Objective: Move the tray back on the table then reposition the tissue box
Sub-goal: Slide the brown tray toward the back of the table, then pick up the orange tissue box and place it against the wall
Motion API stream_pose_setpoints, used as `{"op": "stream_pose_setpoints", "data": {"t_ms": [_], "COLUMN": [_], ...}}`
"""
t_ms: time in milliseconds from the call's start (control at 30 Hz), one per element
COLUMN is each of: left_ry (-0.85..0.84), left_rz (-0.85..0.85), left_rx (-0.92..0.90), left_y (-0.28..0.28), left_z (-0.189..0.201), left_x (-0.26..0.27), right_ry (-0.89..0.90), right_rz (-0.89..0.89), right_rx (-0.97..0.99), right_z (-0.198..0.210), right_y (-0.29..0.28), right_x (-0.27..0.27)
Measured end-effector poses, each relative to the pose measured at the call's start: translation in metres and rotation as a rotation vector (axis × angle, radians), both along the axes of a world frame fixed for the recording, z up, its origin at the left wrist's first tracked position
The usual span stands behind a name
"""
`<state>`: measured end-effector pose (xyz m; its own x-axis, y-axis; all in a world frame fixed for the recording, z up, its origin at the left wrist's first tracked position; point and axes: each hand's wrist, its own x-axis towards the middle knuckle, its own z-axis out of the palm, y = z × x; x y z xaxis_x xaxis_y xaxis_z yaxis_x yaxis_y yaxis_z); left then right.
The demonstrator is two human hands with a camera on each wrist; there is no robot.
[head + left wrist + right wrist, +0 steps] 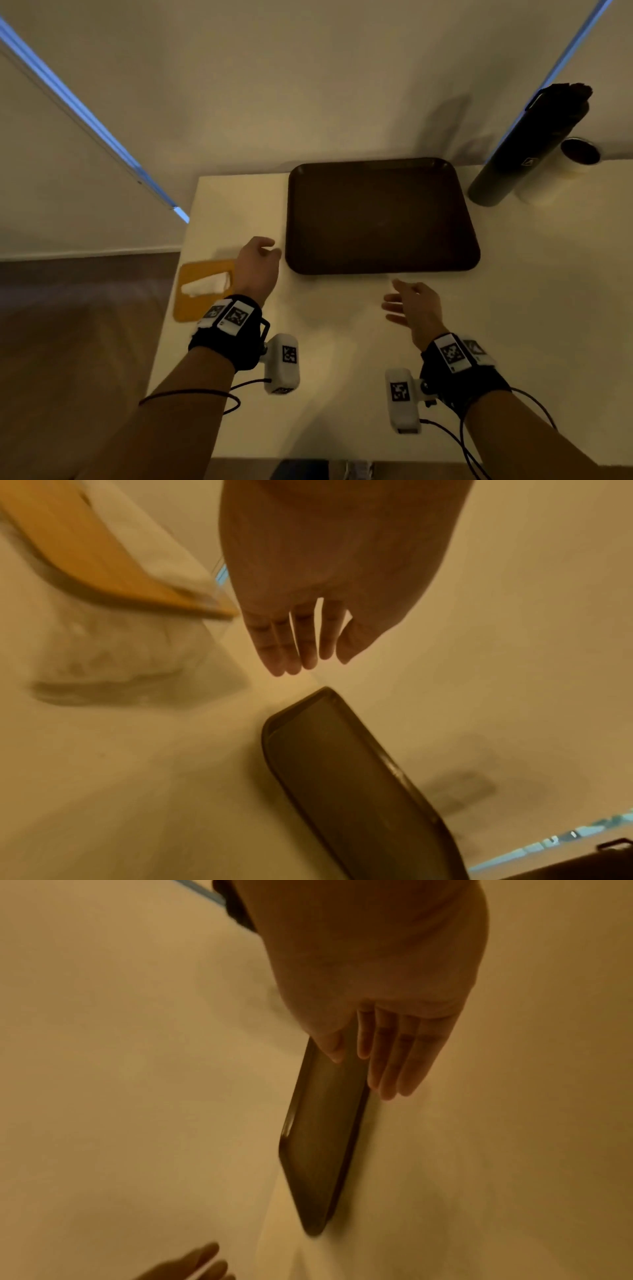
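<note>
I see a pale worktop against a plain wall. The dark tray lies flat at its back. The tissue box overhangs the left edge. My left hand and right hand hover relaxed, holding nothing. A dark cylinder stands far right.

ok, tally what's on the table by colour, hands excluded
Dark brown: 1, the tray
Orange-topped: 1, the tissue box
Black: 1, the tall cylinder
White with a dark top: 1, the short round container
Total: 4
</note>
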<state>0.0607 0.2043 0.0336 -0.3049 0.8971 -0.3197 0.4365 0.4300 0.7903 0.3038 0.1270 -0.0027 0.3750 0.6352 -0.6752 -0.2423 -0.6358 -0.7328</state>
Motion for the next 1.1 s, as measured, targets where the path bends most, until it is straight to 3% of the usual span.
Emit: {"op": "stream_pose_setpoints", "data": {"t_ms": [133, 267, 433, 600, 833, 1100], "left_ry": [0.046, 0.219, 0.365, 0.125, -0.144, -0.11], "left_rz": [0.048, 0.137, 0.239, 0.321, 0.223, 0.174], "left_rx": [0.083, 0.148, 0.097, -0.065, -0.116, -0.059], "left_y": [-0.04, -0.074, -0.104, -0.112, -0.09, -0.057], "left_z": [0.02, 0.021, 0.009, -0.011, -0.024, -0.033], "left_x": [-0.023, -0.06, -0.111, -0.147, -0.166, -0.165], "right_ry": [-0.088, -0.129, -0.131, -0.128, -0.183, -0.28], "right_rz": [0.204, 0.368, 0.493, 0.596, 0.693, 0.645], "right_rx": [0.053, 0.106, 0.171, 0.184, 0.136, 0.19], "right_z": [0.007, 0.016, 0.025, 0.023, 0.004, -0.009], "right_y": [-0.017, -0.026, -0.03, -0.017, -0.006, 0.009], "right_x": [-0.039, -0.081, -0.126, -0.168, -0.227, -0.26]}}
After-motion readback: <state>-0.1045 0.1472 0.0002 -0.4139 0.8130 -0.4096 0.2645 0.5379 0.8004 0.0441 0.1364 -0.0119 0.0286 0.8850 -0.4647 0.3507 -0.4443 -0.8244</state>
